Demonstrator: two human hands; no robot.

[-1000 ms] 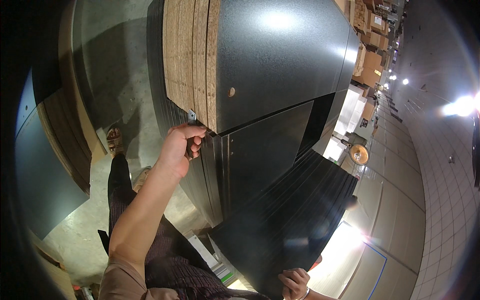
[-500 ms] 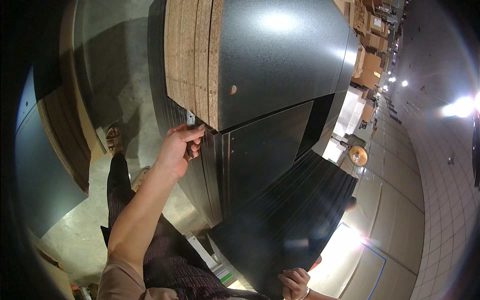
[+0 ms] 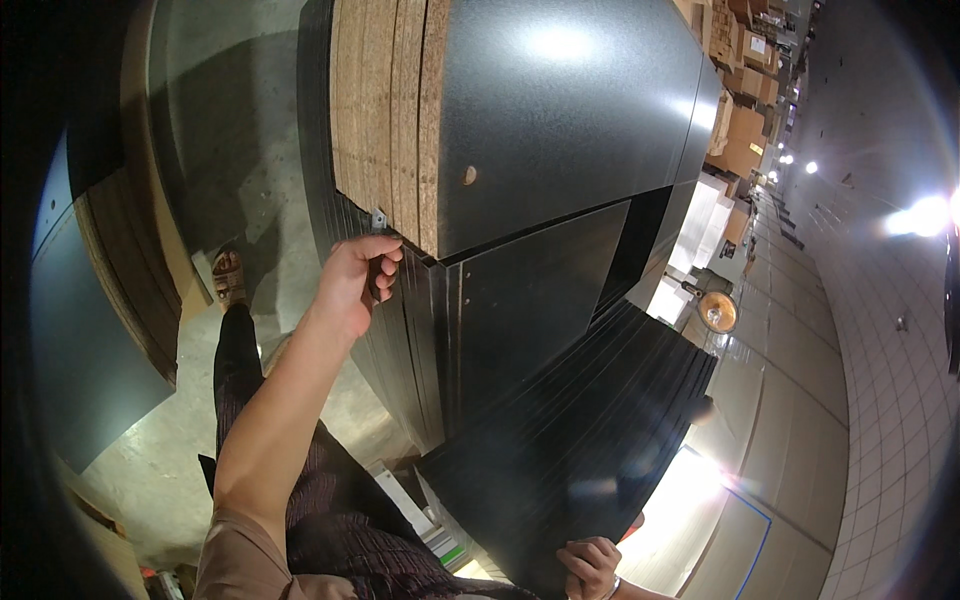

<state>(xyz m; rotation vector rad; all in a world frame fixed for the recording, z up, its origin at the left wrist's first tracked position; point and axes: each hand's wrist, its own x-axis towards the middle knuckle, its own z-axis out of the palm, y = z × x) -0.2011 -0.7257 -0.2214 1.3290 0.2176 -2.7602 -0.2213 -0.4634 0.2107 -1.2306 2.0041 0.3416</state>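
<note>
My left hand (image 3: pixel 355 280) is closed in a pinch, thumb and forefinger together, at the corner of a stack of dark-faced boards. Just beyond the fingertips shows a small silver metal plate (image 3: pixel 379 218) with a hole; most of what the fingers grip is hidden. Above it lie thick chipboard panels (image 3: pixel 390 120) with raw brown edges and a glossy dark face with one round hole. Lower right, my right hand (image 3: pixel 588 565) curls its fingers over the near edge of black panels (image 3: pixel 570 430) that lean in a fanned stack.
More dark panels (image 3: pixel 95 340) with chipboard edges stand at the left, across a strip of concrete floor (image 3: pixel 160 450). Cardboard boxes (image 3: pixel 740 140) are piled at the far right. A round lamp-like object (image 3: pixel 716 312) hangs by the pale wall.
My left hand has shifted slightly upward along the board edges, and the small metal plate has moved up with it. My right hand stays on the black panels.
</note>
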